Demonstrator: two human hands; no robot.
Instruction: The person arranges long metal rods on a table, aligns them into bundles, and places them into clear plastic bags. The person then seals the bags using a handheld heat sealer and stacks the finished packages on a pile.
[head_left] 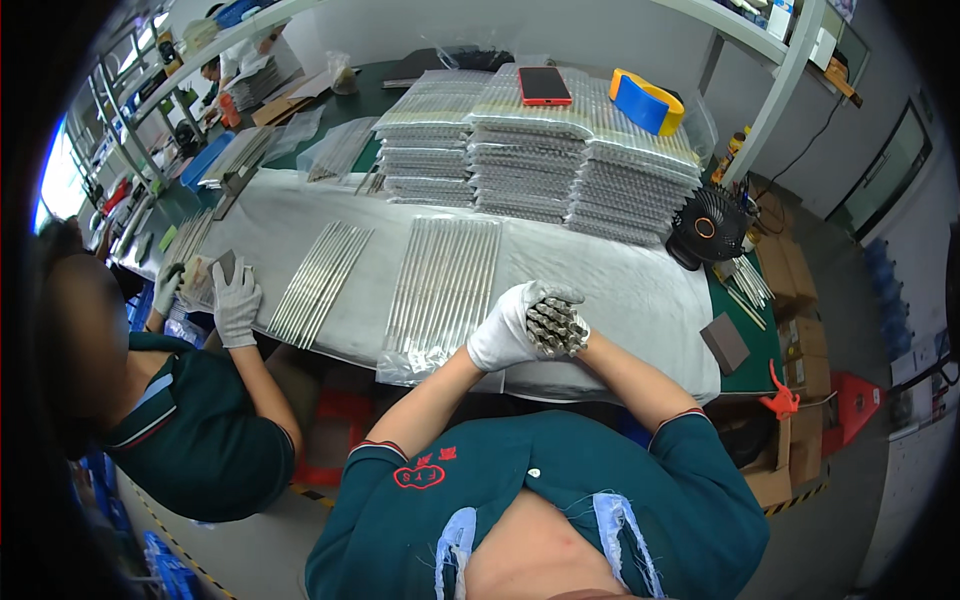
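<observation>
In the head view, a thick bundle of slim metal rods (556,327) is held up over the near edge of the table, its ends turned toward me. My left hand (502,328), in a white glove, is wrapped round the bundle's left side. From the right, my bare right forearm (638,370) runs up to the bundle; the rods hide that hand and its fingers. Left of my hands, a flat row of metal rods in a clear plastic sleeve (440,290) lies on the white cloth (620,290). Further left lies a loose row of rods (322,282).
Tall stacks of sleeved rods (525,165) stand at the back, topped by a red-edged phone (543,86) and a yellow-and-blue tape roll (648,102). A black fan (708,226) and a dark block (724,343) are at right. A co-worker's gloved hand (237,302) holds something at left.
</observation>
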